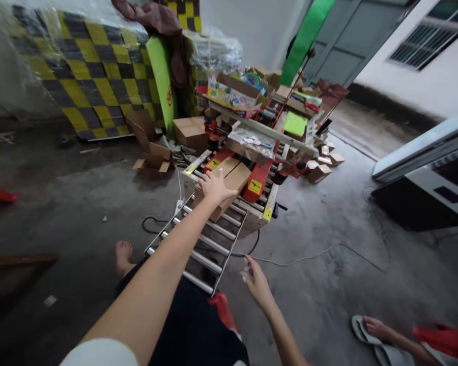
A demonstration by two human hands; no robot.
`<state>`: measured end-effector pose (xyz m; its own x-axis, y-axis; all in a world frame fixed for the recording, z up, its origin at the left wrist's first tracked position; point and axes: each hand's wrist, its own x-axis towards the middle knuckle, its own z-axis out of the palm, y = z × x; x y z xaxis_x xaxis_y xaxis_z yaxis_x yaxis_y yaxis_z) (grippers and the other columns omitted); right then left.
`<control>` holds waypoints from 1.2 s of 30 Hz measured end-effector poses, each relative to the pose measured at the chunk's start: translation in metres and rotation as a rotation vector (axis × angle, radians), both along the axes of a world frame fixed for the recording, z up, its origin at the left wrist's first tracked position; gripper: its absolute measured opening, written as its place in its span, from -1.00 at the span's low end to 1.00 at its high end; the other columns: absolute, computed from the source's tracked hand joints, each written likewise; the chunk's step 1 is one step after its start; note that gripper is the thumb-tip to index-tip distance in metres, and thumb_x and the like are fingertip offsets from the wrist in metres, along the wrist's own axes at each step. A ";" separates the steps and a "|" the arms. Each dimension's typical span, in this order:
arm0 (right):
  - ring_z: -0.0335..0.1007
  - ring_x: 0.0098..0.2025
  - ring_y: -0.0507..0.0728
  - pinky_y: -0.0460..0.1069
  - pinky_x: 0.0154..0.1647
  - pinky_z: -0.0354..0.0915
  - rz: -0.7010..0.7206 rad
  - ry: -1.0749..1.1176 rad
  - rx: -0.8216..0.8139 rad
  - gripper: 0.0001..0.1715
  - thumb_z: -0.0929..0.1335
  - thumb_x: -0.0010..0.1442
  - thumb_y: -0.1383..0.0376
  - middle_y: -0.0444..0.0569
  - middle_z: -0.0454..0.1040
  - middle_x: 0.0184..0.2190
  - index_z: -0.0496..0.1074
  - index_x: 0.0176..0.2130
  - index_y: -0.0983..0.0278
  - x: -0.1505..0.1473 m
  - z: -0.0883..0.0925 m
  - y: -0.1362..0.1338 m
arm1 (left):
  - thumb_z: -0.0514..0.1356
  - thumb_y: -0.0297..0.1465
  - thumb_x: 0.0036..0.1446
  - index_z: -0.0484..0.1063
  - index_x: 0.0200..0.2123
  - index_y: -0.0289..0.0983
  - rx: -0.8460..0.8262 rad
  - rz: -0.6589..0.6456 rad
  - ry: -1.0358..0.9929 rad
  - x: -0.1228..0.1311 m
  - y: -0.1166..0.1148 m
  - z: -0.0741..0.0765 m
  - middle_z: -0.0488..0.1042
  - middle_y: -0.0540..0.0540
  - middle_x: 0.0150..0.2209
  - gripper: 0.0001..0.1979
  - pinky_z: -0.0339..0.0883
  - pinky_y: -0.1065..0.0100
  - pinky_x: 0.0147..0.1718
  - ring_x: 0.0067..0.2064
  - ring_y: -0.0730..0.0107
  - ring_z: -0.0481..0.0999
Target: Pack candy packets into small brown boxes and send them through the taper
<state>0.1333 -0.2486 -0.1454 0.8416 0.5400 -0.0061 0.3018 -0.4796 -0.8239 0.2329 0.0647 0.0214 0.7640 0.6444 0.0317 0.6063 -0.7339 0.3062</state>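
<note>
My left hand [216, 188] lies spread across the near end of a closed cardboard box [234, 175], touching its top. The box rests on the rollers of a box-taping machine, its far end between two red side belts [258, 180] with yellow labels. My right hand [257, 282] hangs above the floor beside the roller conveyor [213, 249]. Its fingers are apart and nothing shows in them. Part of the box's near side is hidden behind my left hand and forearm.
An open carton [152, 157] and another box [191, 132] lie left of the machine. Small boxes [318, 170] are on the floor at right. A cable [309, 256] crosses the floor. Another person's sandalled foot [377, 328] is at lower right, near a dark-fronted appliance [435, 188].
</note>
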 end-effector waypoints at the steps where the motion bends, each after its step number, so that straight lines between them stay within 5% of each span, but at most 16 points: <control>1: 0.57 0.00 0.23 0.15 0.00 0.54 -0.002 -0.007 0.004 -0.38 0.34 0.10 0.23 0.10 0.56 0.05 0.45 0.16 0.17 -0.003 -0.001 -0.002 | 0.34 0.22 -0.19 0.13 0.39 -0.29 -0.005 -0.003 -0.014 0.007 0.001 0.001 0.19 -0.59 0.29 0.18 0.11 -0.25 0.13 0.23 -0.52 0.24; 7: 0.62 -0.08 0.25 0.13 -0.09 0.59 0.018 -0.031 -0.009 -0.41 0.35 0.07 0.26 0.05 0.61 -0.03 0.51 0.11 0.09 -0.024 -0.010 -0.024 | 0.32 0.10 0.00 0.01 0.42 -0.35 -0.039 -0.129 -0.258 0.013 0.003 -0.008 0.01 -0.49 0.42 0.10 0.03 -0.21 0.29 0.39 -0.30 0.08; 10: 0.61 -0.05 0.26 0.16 -0.03 0.57 0.032 -0.017 -0.017 -0.41 0.35 0.07 0.27 0.03 0.60 -0.03 0.51 0.11 0.07 -0.026 -0.004 -0.021 | 0.32 -0.07 0.09 0.23 0.33 -0.27 -0.011 -0.252 -0.342 0.001 0.003 -0.013 0.14 -0.36 0.38 -0.19 -0.16 -0.18 0.39 0.40 -0.11 0.09; 13: 0.57 0.02 0.26 0.17 0.03 0.54 0.071 -0.042 0.003 -0.40 0.34 0.10 0.27 0.05 0.57 0.04 0.48 0.15 0.10 -0.012 0.010 0.003 | 0.25 -0.17 0.17 0.47 0.14 -0.16 0.020 -0.155 -0.352 -0.007 -0.004 -0.014 0.36 -0.32 0.23 -0.52 -0.28 -0.42 0.33 0.32 -0.21 0.20; 16: 0.53 0.07 0.27 0.21 0.06 0.51 0.100 -0.130 0.045 -0.41 0.31 0.15 0.27 0.14 0.54 0.07 0.44 0.18 0.21 0.018 0.029 0.043 | 0.12 -0.25 0.27 0.43 0.19 -0.14 -0.014 -0.059 -0.368 -0.017 -0.015 -0.020 0.40 -0.32 0.20 -0.56 -0.26 -0.59 0.24 0.29 -0.27 0.23; 21: 0.48 0.12 0.26 0.21 0.13 0.45 0.135 -0.208 0.126 -0.41 0.28 0.26 0.25 0.23 0.48 0.14 0.35 0.25 0.29 0.057 0.043 0.105 | -0.03 -0.36 0.35 0.33 0.27 -0.16 -0.035 -0.123 -0.452 -0.033 -0.027 -0.049 0.36 -0.23 0.28 -0.53 -0.28 -0.44 0.33 0.34 -0.08 0.21; 26: 0.49 0.12 0.25 0.17 0.10 0.47 0.141 -0.089 0.111 -0.39 0.30 0.25 0.21 0.21 0.47 0.16 0.35 0.26 0.26 0.049 0.024 0.104 | -0.03 -0.36 0.35 0.35 0.24 -0.18 -0.155 -0.015 -0.468 0.009 -0.029 -0.047 0.34 -0.23 0.29 -0.56 -0.30 -0.37 0.37 0.33 -0.08 0.22; 30: 0.54 0.05 0.30 0.21 0.07 0.49 0.075 -0.010 0.037 -0.38 0.31 0.22 0.14 0.16 0.51 0.13 0.40 0.23 0.19 0.033 0.020 0.066 | 0.09 -0.38 0.30 0.22 0.30 -0.30 -0.342 -0.165 -0.512 0.048 -0.012 -0.029 0.23 -0.31 0.36 -0.48 -0.27 -0.25 0.41 0.40 -0.01 0.13; 33: 0.55 0.03 0.38 0.25 0.04 0.50 0.012 0.007 -0.010 -0.42 0.32 0.18 0.10 0.12 0.54 0.10 0.47 0.17 0.06 0.028 0.022 0.039 | 0.13 -0.37 0.28 0.13 0.33 -0.41 -0.364 -0.242 -0.559 0.016 -0.014 -0.037 0.16 -0.38 0.39 -0.41 -0.03 0.03 0.41 0.43 0.14 0.10; 36: 0.56 0.00 0.41 0.29 0.01 0.50 0.003 0.004 -0.013 -0.44 0.32 0.16 0.05 0.13 0.57 0.03 0.50 0.12 0.07 0.026 0.023 0.027 | 0.18 -0.30 0.29 0.15 0.31 -0.34 -0.343 -0.314 -0.719 -0.081 -0.034 -0.069 0.23 -0.37 0.34 -0.42 0.11 0.05 0.36 0.39 0.13 0.19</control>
